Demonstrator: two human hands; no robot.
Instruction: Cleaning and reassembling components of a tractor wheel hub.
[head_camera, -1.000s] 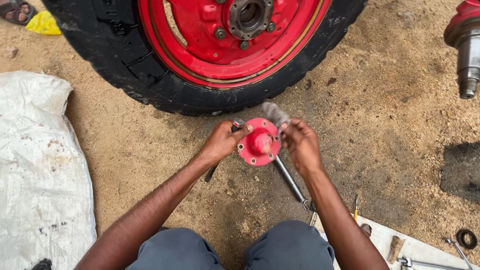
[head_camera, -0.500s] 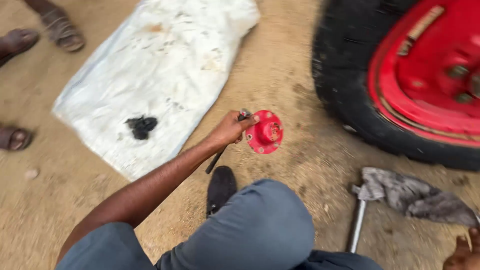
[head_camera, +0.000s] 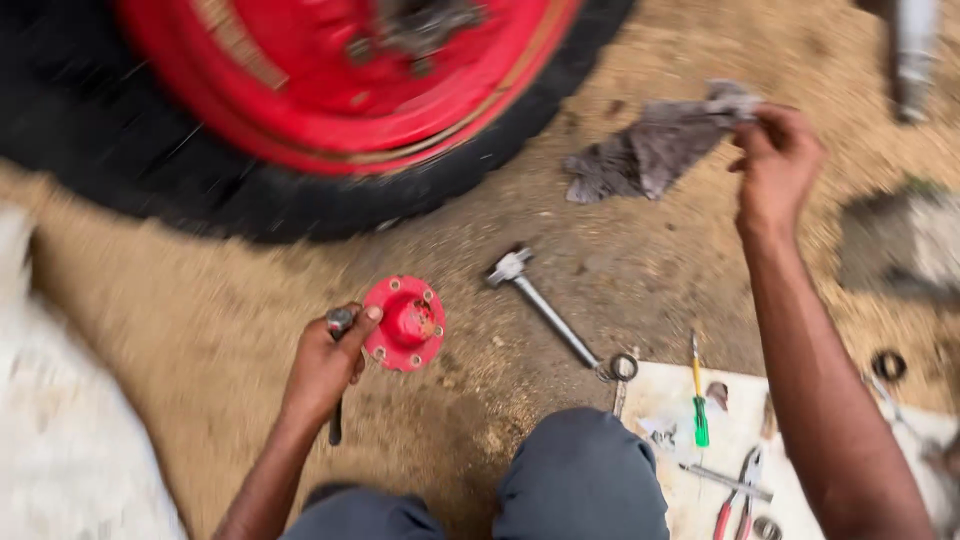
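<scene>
Red hub cap (head_camera: 405, 323) is being gripped by the left hand (head_camera: 325, 365) below the tyre (head_camera: 250, 200); the right hand (head_camera: 778, 165) is pinching a grey rag (head_camera: 650, 150) right of the tyre.

I see no package, label, sign or screen anywhere around me. The nearest thing to one is the flat white sheet (head_camera: 790, 470) lying on the sandy ground by my right knee, with small tools spread on it; it may be a piece of board or card, but the view is too blurred for me to tell, and I make out no marking on it. A pale, crumpled sack or cloth (head_camera: 70, 450) lies at the left edge, plain white as far as I can see.
</scene>
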